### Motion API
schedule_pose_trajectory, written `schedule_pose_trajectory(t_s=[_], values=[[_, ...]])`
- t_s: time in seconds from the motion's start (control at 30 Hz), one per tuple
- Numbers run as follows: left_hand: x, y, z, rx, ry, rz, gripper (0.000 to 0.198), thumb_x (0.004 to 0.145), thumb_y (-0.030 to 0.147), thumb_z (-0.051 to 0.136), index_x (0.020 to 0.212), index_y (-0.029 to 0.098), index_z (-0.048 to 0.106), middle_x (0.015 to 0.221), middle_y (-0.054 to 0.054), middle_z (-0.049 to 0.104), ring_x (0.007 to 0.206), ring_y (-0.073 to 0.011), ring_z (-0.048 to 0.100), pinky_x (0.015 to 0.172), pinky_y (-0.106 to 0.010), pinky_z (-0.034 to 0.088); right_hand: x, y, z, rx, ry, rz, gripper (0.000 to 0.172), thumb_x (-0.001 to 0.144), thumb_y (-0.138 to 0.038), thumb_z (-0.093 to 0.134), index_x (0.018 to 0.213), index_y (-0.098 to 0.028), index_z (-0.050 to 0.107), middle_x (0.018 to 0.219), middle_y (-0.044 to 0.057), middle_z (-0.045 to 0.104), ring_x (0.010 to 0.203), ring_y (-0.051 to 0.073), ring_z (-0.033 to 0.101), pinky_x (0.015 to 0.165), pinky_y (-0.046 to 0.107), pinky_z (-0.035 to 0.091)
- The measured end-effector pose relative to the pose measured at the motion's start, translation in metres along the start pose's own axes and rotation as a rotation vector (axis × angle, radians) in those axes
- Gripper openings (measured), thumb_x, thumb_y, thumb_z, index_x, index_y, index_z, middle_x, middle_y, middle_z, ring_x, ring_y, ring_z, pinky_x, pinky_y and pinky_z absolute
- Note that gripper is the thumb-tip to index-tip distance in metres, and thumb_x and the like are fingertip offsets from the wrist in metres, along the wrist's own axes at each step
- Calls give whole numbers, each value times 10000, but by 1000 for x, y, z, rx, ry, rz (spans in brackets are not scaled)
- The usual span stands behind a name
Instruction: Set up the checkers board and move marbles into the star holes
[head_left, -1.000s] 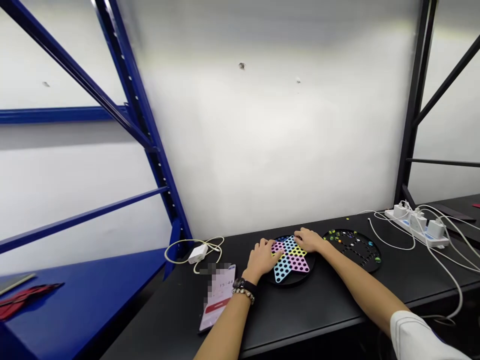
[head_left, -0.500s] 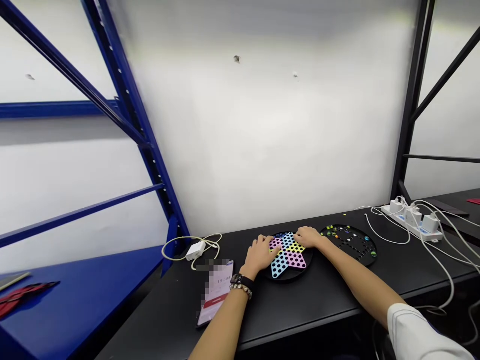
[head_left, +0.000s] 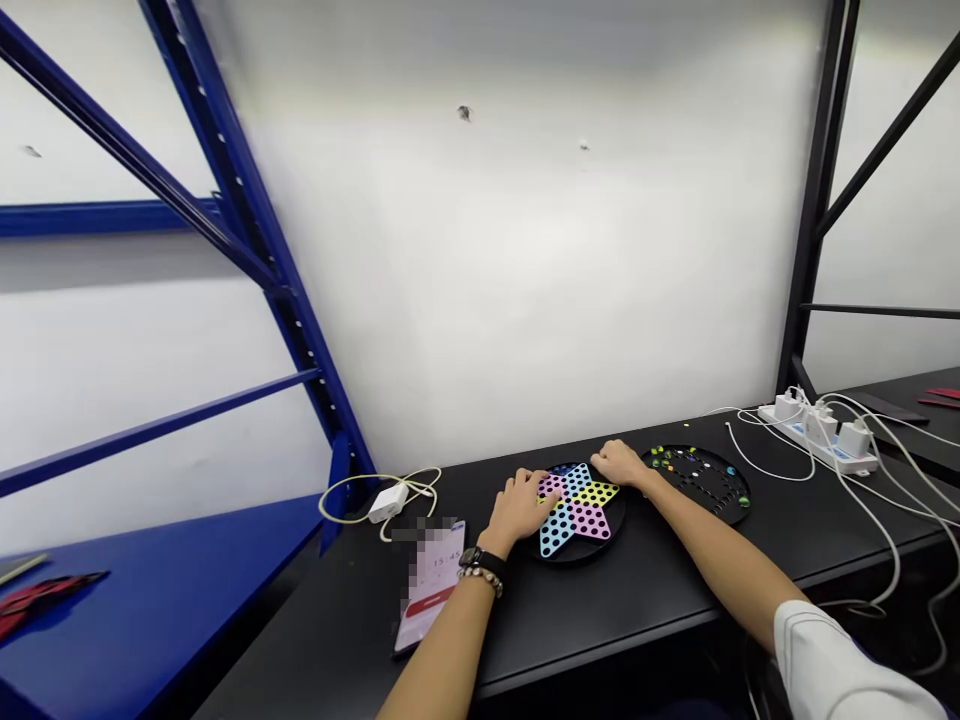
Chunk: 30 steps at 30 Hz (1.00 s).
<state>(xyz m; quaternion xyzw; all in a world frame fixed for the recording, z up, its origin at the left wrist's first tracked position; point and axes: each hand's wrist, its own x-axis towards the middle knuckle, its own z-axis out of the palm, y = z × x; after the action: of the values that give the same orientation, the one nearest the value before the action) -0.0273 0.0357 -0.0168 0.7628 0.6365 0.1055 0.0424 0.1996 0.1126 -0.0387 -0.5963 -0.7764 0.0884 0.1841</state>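
A round black Chinese checkers board (head_left: 581, 512) with a pastel star of holes lies on the black table (head_left: 600, 610). My left hand (head_left: 519, 504) rests on the board's left edge, fingers spread flat. My right hand (head_left: 619, 463) lies on the board's upper right edge, fingers curved down over it. A second round black tray (head_left: 705, 480) holding several coloured marbles sits just right of the board, touching distance from my right hand. Nothing shows in either hand.
A phone (head_left: 431, 590) with a lit screen lies left of my left wrist. A white charger with coiled cable (head_left: 388, 500) sits behind it. A power strip with plugs and white cables (head_left: 821, 440) is at the right. Blue shelving (head_left: 225, 230) stands left.
Both hands stay on the board. My right hand has slipped a little toward the board's upper right edge. The view has shifted slightly left and up.
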Motion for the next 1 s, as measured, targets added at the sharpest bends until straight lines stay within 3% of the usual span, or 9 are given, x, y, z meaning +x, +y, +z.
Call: schedule_pose_trajectory(t_s=[0.2,0.3,0.4,0.6,0.77,0.87,1.0], values=[[-2,2,-1,-8,-37,13,599,864,613,437,1364,289,501,1364,-103,507,1247,-314,486,1020,-474,409,-5,40,-32,30,122,159,430,914,-350,364,585,-191,590,603,39,561,528,135,454,519,257,287],[-3,3,-1,-24,-67,55,679,841,659,455,1415,296,457,1449,-96,461,1351,-323,390,1116,-521,307,-12,62,-42,-1,70,243,399,871,-374,442,526,-205,551,590,36,548,546,153,493,544,257,312],[-2,4,-1,-70,-134,114,636,870,608,453,1441,331,429,1543,-43,386,1442,-320,266,1172,-585,166,-17,70,-46,-21,-2,270,393,872,-403,453,550,-213,572,637,49,590,610,181,553,588,263,343],[3,1,-1,-108,-238,186,550,890,459,477,1434,391,425,1591,24,304,1481,-291,213,1174,-630,92,-17,48,-44,-61,37,171,400,934,-332,337,719,-209,650,813,73,678,814,228,600,721,291,372],[4,0,1,-188,-237,227,551,831,376,545,1380,357,502,1559,8,373,1468,-296,244,1182,-604,124,-18,15,-31,134,17,-126,342,945,-273,335,972,-223,673,1098,46,674,1027,198,568,849,271,379],[3,1,3,-185,-198,224,545,825,372,541,1369,331,515,1544,-1,400,1455,-294,271,1191,-570,150,-23,-8,-21,212,-29,-267,372,969,-254,301,1080,-228,656,1117,47,651,1038,177,571,877,265,388],[3,2,5,-173,-179,221,556,825,392,540,1376,323,502,1536,-1,411,1449,-278,287,1198,-530,174,-32,-28,-9,59,-73,-310,309,949,-319,418,1148,-233,639,1133,76,600,1003,203,581,874,306,400]])
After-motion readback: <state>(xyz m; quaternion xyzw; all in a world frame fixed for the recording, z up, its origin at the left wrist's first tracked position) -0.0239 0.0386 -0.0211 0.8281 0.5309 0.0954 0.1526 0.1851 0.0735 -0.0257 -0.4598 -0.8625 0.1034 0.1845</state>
